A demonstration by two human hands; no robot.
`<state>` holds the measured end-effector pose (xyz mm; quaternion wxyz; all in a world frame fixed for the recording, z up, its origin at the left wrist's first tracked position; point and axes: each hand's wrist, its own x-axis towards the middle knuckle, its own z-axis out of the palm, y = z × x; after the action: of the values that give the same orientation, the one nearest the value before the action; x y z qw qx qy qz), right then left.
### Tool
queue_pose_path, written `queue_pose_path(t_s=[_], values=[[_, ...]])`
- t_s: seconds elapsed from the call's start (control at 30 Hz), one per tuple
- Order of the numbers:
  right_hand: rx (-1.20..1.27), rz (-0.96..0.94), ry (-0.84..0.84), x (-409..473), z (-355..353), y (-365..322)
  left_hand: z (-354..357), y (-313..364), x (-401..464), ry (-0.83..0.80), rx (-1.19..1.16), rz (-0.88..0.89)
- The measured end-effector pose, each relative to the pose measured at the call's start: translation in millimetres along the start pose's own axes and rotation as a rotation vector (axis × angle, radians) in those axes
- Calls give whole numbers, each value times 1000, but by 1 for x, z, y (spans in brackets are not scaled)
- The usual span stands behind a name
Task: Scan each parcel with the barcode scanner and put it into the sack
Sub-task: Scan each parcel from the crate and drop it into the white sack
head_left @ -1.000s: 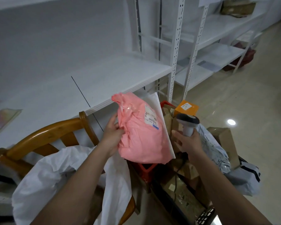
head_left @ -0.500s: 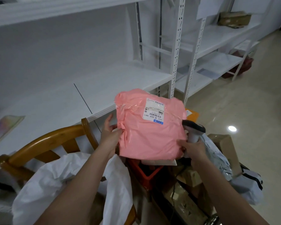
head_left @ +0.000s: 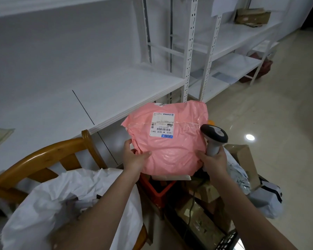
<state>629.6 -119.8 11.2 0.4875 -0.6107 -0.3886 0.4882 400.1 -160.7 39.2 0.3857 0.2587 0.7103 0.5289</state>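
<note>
Parcel in pink plastic now faced the camera flat, where a second earlier it had been turned edge-on with its label angled away. The label sat in plain view, printed upside down to the viewer, so the scan looked ready though not yet done. The left hand pinched the parcel's crumpled left edge, thumb on the front. The right hand was curled round the grey handle of the scanner, its fingertips also touching the parcel's right edge; the dark rounded scanner head stood upright just beside the bag, not aimed at the label.

The bag was thin, glossy and wrinkled, taped across, soft and pillow-shaped. The sack lay low at the left, white, coarse and rumpled, draped against a varnished wooden chair. White shelves ran behind.
</note>
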Motion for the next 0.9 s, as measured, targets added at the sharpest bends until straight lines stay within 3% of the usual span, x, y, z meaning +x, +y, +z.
queue_pose_path(t_s=[0.2, 0.3, 0.37, 0.5, 0.6, 0.9], values=[[-21, -58, 36, 0, -16, 4, 6, 6, 4, 52, 47, 76], [-87, -95, 103, 6, -25, 0, -3, 17, 12, 79, 471, 309], [-127, -140, 71, 7, -27, -7, -4, 29, 18, -46, 772, 474], [-240, -264, -171, -1, -19, -24, 10, 61, 18, -335, 1048, 701], [-267, -314, -287, -6, -5, -23, 26, 80, 12, -429, 1123, 834], [-240, -286, -240, -6, 4, -22, 29, 90, 9, -502, 1038, 921]])
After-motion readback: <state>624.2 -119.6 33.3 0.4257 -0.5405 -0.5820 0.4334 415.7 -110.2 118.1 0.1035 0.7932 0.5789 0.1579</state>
